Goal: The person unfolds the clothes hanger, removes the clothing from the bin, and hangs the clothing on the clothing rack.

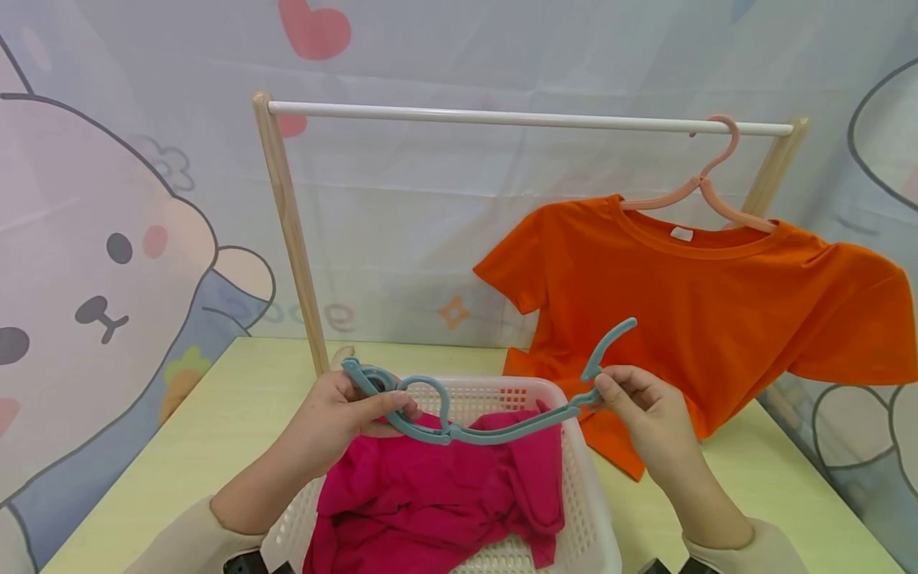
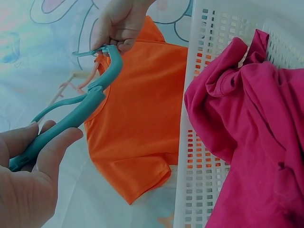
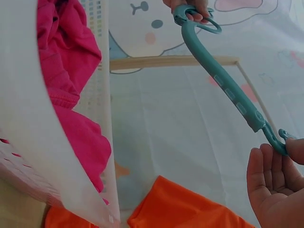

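Over the basket, both hands hold a blue-green folding clothes hanger (image 1: 511, 434), its hook lying sideways toward the left. My left hand (image 1: 340, 410) grips the folded left part, thumb across it. At the other end, my right hand (image 1: 649, 410) pinches the tip of the arm between thumb and fingers, beside a short upturned piece. The right wrist view shows the long slotted arm (image 3: 218, 73) between the two hands. Below lies a crumpled magenta garment (image 1: 445, 486) inside a white perforated basket (image 1: 591, 494). No cloth is on this hanger.
Behind stands a wooden rack with a white rail (image 1: 488, 117). From its right end, a pink hanger (image 1: 731, 143) carries an orange T-shirt (image 1: 667, 303), which reaches down beside the basket. All stand on a pale yellow table (image 1: 215, 414) before a cartoon-printed backdrop (image 1: 423, 48).
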The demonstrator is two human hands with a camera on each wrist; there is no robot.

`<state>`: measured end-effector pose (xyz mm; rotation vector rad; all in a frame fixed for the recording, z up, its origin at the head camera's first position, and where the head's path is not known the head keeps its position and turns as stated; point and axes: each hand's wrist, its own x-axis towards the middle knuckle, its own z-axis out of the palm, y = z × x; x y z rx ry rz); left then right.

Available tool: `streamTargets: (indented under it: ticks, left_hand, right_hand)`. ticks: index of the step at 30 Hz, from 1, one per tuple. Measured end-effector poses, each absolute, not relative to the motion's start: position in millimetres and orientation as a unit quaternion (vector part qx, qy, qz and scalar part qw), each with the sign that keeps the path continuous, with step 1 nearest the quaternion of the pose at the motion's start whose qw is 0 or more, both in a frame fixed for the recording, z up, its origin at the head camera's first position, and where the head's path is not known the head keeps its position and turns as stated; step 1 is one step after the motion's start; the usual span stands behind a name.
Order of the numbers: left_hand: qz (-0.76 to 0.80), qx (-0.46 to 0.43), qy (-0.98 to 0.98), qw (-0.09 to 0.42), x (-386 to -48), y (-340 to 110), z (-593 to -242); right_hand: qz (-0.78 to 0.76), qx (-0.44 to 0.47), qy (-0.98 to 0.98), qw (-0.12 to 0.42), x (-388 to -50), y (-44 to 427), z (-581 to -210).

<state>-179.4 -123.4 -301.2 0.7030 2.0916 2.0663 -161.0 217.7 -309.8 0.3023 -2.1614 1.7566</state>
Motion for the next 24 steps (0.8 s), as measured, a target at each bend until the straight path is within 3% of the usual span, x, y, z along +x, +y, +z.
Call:
streamTargets:
  ticks: [24]
  left_hand:
    - [0.727, 0.206, 0.653, 0.051, -179.5, -125.2, -302.5]
  right_hand:
    - [0.654, 0.123, -0.730, 0.157, -164.0, 220.6, -317.6]
